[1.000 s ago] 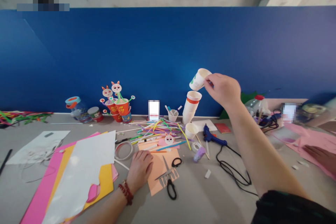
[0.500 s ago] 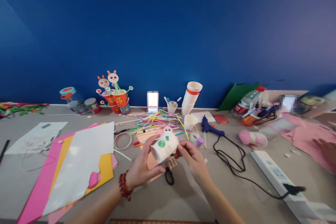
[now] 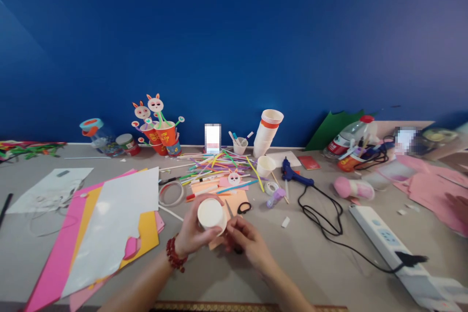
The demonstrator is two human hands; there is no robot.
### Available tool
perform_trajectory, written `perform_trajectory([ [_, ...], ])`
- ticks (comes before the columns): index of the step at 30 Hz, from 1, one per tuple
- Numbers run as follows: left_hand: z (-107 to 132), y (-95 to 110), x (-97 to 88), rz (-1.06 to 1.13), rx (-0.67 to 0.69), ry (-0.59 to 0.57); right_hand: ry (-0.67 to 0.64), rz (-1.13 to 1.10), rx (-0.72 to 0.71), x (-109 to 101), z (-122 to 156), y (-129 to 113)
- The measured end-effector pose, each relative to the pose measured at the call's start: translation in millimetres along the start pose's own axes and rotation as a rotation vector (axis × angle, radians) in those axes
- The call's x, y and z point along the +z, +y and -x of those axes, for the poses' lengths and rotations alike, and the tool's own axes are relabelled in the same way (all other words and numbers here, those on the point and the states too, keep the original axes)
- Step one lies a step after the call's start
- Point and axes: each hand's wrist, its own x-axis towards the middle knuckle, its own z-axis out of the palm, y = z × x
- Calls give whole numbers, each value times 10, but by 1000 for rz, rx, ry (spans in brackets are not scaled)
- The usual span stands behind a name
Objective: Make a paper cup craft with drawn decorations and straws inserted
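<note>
A white paper cup point(image 3: 212, 213) is in my left hand point(image 3: 193, 229), its fingers wrapped round the side and its round base turned towards me. Close to the cup's right edge, my right hand point(image 3: 243, 234) is closed on a pair of scissors point(image 3: 244, 208). One metal blade points up and left, and one black handle loop sticks out above my fingers; the other handle is mostly covered. Beneath them lies a peach paper sheet point(image 3: 237, 199). A small paper rabbit head point(image 3: 234, 178) rests just beyond, on pink paper.
Behind my hands spread many coloured sticks point(image 3: 215, 168). A roll of tape point(image 3: 171, 193) and coloured sheets point(image 3: 109, 224) lie left. To the right are a blue glue gun point(image 3: 292, 175) with its cord, a power strip point(image 3: 383, 239) and another person's hand point(image 3: 458, 207). A cup stack point(image 3: 268, 131) stands behind.
The cup has tipped so its base faces me, hiding the green print. My right hand has come lower and left, and the scissors' blade and upper loop now show.
</note>
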Motion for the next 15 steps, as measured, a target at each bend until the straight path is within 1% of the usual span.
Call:
perform_trajectory([
  [1, 0, -13, -27, 57, -60, 48, 50, 150, -59, -78, 11, -32],
  [2, -5, -26, -51, 139, -155, 110, 130, 319, -138, -167, 22, -73],
  [4, -29, -56, -82, 313, -390, 236, 242, 672, -255, -339, 41, -163],
  [5, -45, -75, -88, 378, -494, 277, 263, 840, -303, -408, 47, -200],
  [7, -81, -117, -81, 477, -634, 290, 220, 1091, -376, -490, 53, -238],
  [9, -110, -155, -61, 564, -706, 268, 130, 1249, -415, -498, 52, -223],
  [11, -126, -169, -42, 670, -769, 274, 76, 1345, -414, -463, 46, -177],
  [15, -140, -110, -38, 752, -805, 305, 86, 1439, -370, -404, 28, -107],
])
